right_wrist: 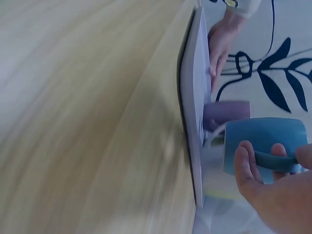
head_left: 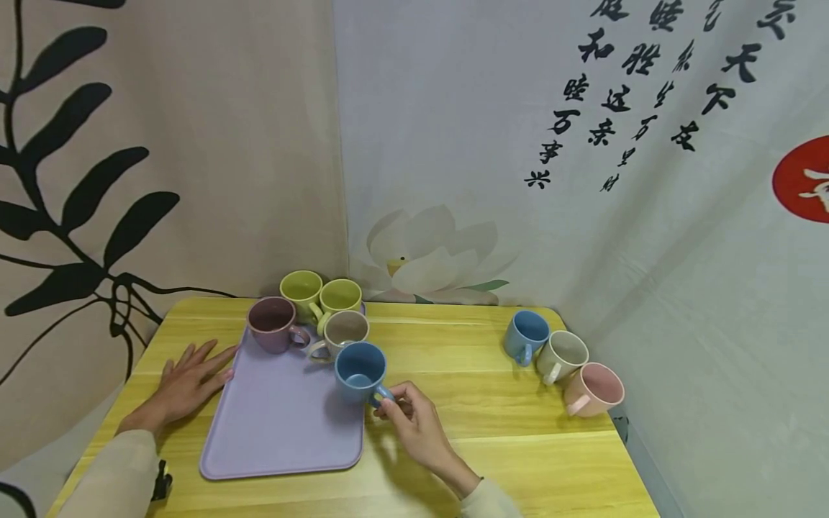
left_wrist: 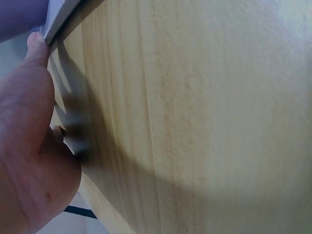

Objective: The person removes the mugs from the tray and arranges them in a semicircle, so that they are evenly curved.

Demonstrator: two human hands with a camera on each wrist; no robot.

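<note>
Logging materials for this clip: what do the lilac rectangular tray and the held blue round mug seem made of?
Lilac rectangular tray: probably matte plastic, given its even, dull surface and raised rim. Blue round mug: smooth, perhaps glazed ceramic, given pale highlights inside; plastic remains possible.

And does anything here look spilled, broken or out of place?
Nothing stands out. The right hand holds one blue mug above the lilac tray; the other mugs stand upright, and no spill or damage shows.
</note>
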